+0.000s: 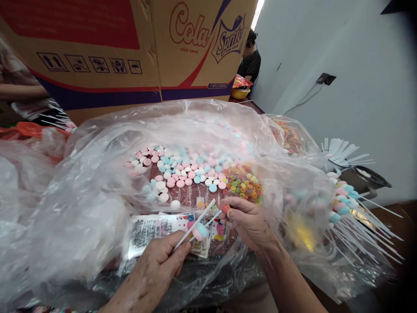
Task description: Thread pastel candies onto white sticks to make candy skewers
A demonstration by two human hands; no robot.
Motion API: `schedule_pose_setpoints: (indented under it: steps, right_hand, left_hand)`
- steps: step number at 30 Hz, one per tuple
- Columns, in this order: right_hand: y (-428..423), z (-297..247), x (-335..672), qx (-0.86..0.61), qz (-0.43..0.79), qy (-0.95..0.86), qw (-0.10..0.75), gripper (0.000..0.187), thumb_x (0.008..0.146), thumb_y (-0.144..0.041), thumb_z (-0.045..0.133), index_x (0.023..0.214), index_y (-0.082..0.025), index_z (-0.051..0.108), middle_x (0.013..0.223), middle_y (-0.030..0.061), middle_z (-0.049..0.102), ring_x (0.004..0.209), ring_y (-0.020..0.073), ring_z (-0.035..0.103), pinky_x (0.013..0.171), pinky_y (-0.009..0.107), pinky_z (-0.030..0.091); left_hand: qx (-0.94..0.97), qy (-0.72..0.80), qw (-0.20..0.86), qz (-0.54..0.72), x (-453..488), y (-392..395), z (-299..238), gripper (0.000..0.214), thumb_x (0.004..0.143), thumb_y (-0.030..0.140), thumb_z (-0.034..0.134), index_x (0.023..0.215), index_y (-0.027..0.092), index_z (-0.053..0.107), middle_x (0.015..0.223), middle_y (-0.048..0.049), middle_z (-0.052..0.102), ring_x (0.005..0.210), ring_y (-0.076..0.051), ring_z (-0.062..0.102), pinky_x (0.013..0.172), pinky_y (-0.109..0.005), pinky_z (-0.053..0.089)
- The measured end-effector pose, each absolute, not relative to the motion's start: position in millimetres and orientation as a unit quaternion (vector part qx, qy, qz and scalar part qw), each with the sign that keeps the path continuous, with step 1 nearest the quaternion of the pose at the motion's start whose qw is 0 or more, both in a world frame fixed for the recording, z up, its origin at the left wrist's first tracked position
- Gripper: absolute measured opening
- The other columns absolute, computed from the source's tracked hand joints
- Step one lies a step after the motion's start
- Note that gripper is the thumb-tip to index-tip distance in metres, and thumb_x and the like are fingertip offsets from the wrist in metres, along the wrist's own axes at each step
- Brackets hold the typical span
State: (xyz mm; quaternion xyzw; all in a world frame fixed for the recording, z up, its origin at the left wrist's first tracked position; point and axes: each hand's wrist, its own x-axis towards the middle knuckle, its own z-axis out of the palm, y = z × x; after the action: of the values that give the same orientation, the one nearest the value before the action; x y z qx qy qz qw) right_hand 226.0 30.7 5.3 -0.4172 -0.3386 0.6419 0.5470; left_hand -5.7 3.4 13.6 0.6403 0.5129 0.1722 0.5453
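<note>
Against a white wall (358, 65), one cardboard box (130, 48) stands behind the clear plastic bag (97, 174) that hides most of your table (397, 215). The bag's heap of pastel discs (182, 167) and pile of small coloured rings (243, 182) are too many to count. Low in front of the bag, your left hand (156, 265) pinches one white stick (185, 237) carrying two discs (199, 231), one pink and one blue. Your right hand (247, 221) pinches one red ring (224, 208) just beside its far end, and plastic blurs the bundle of loaded sticks (358, 217) at your right.
</note>
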Motion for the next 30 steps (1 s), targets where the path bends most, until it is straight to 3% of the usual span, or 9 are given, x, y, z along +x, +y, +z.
schedule_pose_setpoints:
  steps: [6, 13, 18, 24, 27, 30]
  right_hand:
    - [29, 3, 224, -0.427, 0.638, -0.347, 0.538, 0.025, 0.060, -0.035, 0.090, 0.080, -0.022, 0.081, 0.067, 0.0010, 0.071, 0.059, 0.0137, 0.062, 0.057, 0.026, 0.052]
    - [28, 1, 234, -0.427, 0.535, -0.543, 0.486, 0.015, 0.076, -0.033, 0.080, 0.090, -0.026, 0.082, 0.089, 0.0036, 0.074, 0.079, 0.0164, 0.065, 0.071, 0.028, 0.053]
    - [25, 5, 226, -0.393, 0.484, -0.672, 0.400, 0.016, 0.086, -0.034, 0.072, 0.097, -0.028, 0.081, 0.087, 0.0039, 0.075, 0.080, 0.0169, 0.067, 0.076, 0.030, 0.054]
    - [21, 6, 214, -0.373, 0.461, -0.704, 0.390, 0.020, 0.090, -0.038, 0.068, 0.100, -0.026, 0.081, 0.083, 0.0046, 0.074, 0.075, 0.0164, 0.064, 0.071, 0.029, 0.053]
    - [21, 13, 215, -0.365, 0.468, -0.711, 0.377, 0.022, 0.090, -0.037, 0.067, 0.106, -0.027, 0.079, 0.092, 0.0041, 0.074, 0.083, 0.0174, 0.066, 0.077, 0.029, 0.052]
    - [29, 17, 223, -0.428, 0.454, -0.647, 0.439, 0.032, 0.091, -0.037, 0.064, 0.121, -0.026, 0.070, 0.100, 0.0038, 0.073, 0.082, 0.0168, 0.066, 0.073, 0.029, 0.052]
  left_hand:
    - [0.635, 0.517, 0.551, 0.163, -5, 1, 14, 0.041, 0.094, 0.052, 0.037, 0.068, 0.022, 0.049, 0.056, 0.0057, 0.041, 0.057, -0.016, 0.041, 0.056, -0.026, 0.026]
    - [0.639, 0.514, 0.548, 0.164, -6, 1, 14, 0.041, 0.095, 0.051, 0.040, 0.074, 0.021, 0.058, 0.058, 0.0061, 0.036, 0.059, -0.016, 0.037, 0.056, -0.026, 0.024]
    - [0.631, 0.493, 0.566, 0.198, -4, 1, 17, 0.039, 0.094, 0.049, 0.046, 0.074, 0.020, 0.064, 0.058, 0.0062, 0.037, 0.057, -0.015, 0.035, 0.053, -0.025, 0.022]
    - [0.605, 0.475, 0.601, 0.218, -4, -4, -2, 0.039, 0.094, 0.049, 0.047, 0.078, 0.019, 0.065, 0.054, 0.0070, 0.038, 0.053, -0.014, 0.034, 0.052, -0.025, 0.023]
    - [0.601, 0.471, 0.595, 0.253, -7, -9, -9, 0.039, 0.095, 0.049, 0.047, 0.076, 0.019, 0.065, 0.053, 0.0062, 0.042, 0.053, -0.014, 0.037, 0.053, -0.025, 0.025]
    - [0.589, 0.472, 0.580, 0.306, -10, -14, -13, 0.041, 0.095, 0.049, 0.050, 0.068, 0.020, 0.061, 0.054, 0.0050, 0.046, 0.053, -0.014, 0.042, 0.054, -0.025, 0.028]
